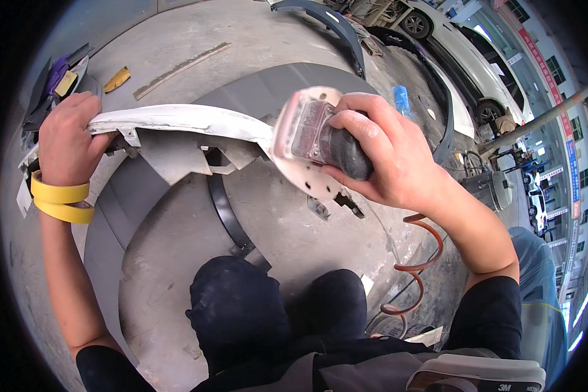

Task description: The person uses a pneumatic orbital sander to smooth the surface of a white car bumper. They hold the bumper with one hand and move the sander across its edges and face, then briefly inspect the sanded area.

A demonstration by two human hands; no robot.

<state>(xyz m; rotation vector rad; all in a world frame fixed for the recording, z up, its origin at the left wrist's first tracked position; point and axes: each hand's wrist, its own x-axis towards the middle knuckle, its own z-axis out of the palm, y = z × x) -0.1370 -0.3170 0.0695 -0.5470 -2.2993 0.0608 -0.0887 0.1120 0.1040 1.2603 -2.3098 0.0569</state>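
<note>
Sander (pixel 310 134) in right hand (pixel 389 153), against bumper (pixel 183 121).

Bare floor (pixel 176 39) beyond bumper panel (pixel 183 121)

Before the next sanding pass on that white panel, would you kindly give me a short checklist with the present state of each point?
1. Left hand grips the white panel at its end: ok.
2. Right hand wraps the sander body: ok.
3. Sanding pad meets the panel edge: ok, though it looks tilted.
4. Orange coiled hose hangs free beside the knee: ok.
5. Panel has support beyond the hands: cannot tell.
6. Tape rolls on the left wrist stay away from the pad: ok.
</note>
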